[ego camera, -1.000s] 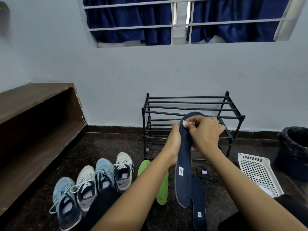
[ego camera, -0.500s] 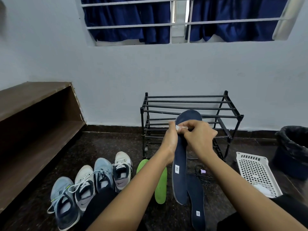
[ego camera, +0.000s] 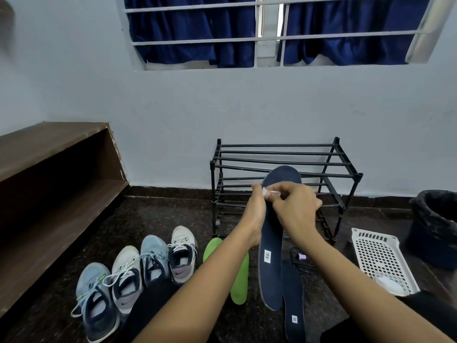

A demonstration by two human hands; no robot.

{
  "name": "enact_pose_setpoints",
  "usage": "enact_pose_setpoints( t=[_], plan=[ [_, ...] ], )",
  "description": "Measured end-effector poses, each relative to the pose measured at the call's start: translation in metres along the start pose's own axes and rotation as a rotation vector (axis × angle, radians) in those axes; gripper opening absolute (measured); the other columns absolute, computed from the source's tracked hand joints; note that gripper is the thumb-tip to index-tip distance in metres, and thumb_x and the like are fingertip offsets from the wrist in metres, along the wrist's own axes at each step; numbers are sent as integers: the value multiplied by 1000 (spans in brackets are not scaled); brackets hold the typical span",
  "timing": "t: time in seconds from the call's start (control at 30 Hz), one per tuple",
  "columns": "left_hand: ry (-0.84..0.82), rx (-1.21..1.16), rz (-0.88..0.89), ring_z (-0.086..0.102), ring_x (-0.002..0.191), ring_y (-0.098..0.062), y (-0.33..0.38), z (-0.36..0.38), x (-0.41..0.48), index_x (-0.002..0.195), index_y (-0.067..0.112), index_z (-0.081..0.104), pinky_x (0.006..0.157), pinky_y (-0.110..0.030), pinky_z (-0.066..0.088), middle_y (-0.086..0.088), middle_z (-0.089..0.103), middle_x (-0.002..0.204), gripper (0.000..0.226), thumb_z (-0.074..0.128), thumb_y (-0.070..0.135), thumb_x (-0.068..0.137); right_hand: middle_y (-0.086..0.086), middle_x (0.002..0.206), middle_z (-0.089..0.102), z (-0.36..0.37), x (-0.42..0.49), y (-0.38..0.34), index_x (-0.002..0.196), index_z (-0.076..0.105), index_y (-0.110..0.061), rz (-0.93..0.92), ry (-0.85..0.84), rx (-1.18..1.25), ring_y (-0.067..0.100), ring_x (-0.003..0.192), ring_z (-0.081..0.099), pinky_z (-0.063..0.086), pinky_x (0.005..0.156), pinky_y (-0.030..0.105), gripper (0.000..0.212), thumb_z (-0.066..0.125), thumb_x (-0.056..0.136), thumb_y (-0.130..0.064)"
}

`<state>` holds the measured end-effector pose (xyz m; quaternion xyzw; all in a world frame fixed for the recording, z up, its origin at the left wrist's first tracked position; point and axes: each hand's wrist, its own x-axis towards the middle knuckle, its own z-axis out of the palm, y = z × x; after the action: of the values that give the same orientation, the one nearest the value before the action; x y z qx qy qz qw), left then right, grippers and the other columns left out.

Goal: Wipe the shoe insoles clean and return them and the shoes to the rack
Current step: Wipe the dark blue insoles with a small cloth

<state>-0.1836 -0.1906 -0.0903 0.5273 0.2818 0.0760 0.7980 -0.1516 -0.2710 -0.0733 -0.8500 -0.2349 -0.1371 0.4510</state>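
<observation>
I hold a navy insole [ego camera: 270, 273] upright in front of the black shoe rack [ego camera: 284, 159]. My left hand [ego camera: 254, 209] grips its left edge near the toe. My right hand [ego camera: 294, 209] pinches a small white wipe [ego camera: 268, 192] against the insole's face. A second navy insole [ego camera: 293, 293] lies on the floor below, and green insoles [ego camera: 241, 283] lie to its left. Several grey and blue sneakers [ego camera: 128, 276] stand in a row on the floor at the left.
A white perforated basket [ego camera: 382, 256] holding something white sits on the floor at right, beside a black bin [ego camera: 435, 219]. A small purple object with a black cord [ego camera: 302, 256] lies by the rack's foot. A brown wooden shelf [ego camera: 49, 184] runs along the left wall.
My right hand with the wipe has slid slightly down and left across the upper part of the insole. The insole stays upright in my left hand.
</observation>
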Motion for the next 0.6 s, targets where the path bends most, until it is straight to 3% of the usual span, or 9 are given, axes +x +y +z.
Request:
enact_pose_setpoints(
  t=[0.13,0.27,0.37,0.43,0.57,0.6],
  plan=[
    [20,4,-11,67,90,-26,1,-2,0,107,12,70,71,-32,54,-16,71,99,75,15,63,99,-18,68,62,3,-2,0,70,63,-43,-19,-5,-12,16,95,55,16,70,32,14,70,80,-35],
    [-28,1,17,67,74,-21,-3,2,2,103,14,67,58,-26,55,-11,69,82,66,16,56,102,-14,72,65,-1,8,4,76,68,-40,-28,34,-79,15,97,52,13,69,32,5,69,80,-39],
    [-10,-15,26,70,77,-22,-6,10,1,110,16,64,65,-33,58,-9,71,81,65,19,61,100,-7,81,67,-7,21,7,84,71,-36,17,92,-141,20,104,46,18,79,36,5,66,84,-38],
    [-21,13,33,68,69,-22,-10,15,2,112,14,63,62,-33,55,-9,69,76,67,17,62,99,-1,85,68,-10,29,10,87,72,-33,78,120,-168,23,107,47,22,83,38,9,64,85,-37],
    [-19,-13,26,67,101,-27,-14,14,4,113,16,65,96,-50,51,-15,70,109,74,28,74,85,-4,84,69,-5,28,11,84,71,-31,83,108,-111,23,105,47,24,83,39,7,64,86,-32],
    [-22,-16,7,66,104,-27,-12,12,3,117,17,65,95,-49,52,-15,70,110,78,31,77,82,-5,83,69,-4,25,10,82,70,-32,67,98,-100,22,104,47,22,80,38,6,65,86,-31]
  ],
)
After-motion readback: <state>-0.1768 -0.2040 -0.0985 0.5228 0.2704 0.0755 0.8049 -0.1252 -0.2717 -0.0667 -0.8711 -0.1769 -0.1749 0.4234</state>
